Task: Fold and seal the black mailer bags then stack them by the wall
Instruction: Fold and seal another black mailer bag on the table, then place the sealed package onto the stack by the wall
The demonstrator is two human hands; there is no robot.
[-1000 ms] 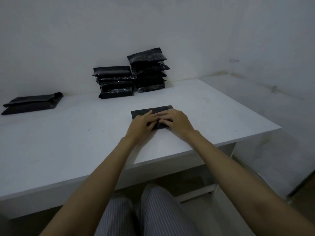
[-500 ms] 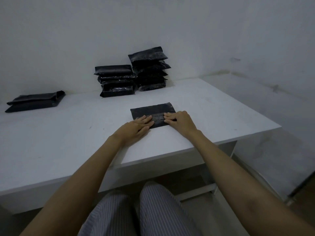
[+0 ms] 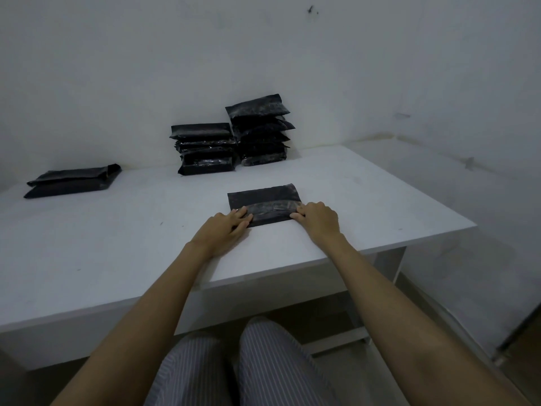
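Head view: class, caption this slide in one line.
Both hands, left hand and right hand, press a black mailer bag flat on the table.

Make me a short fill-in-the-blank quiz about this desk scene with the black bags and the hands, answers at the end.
1. Both hands press on one black bag lying flat on the ____ table.
2. The left hand rests at the bag's ____ end, the right hand at the other.
3. By the wall stand ____ stacks of sealed bags, side by side.
4. The taller stack is the one on the ____.

Answers: white; left; two; right
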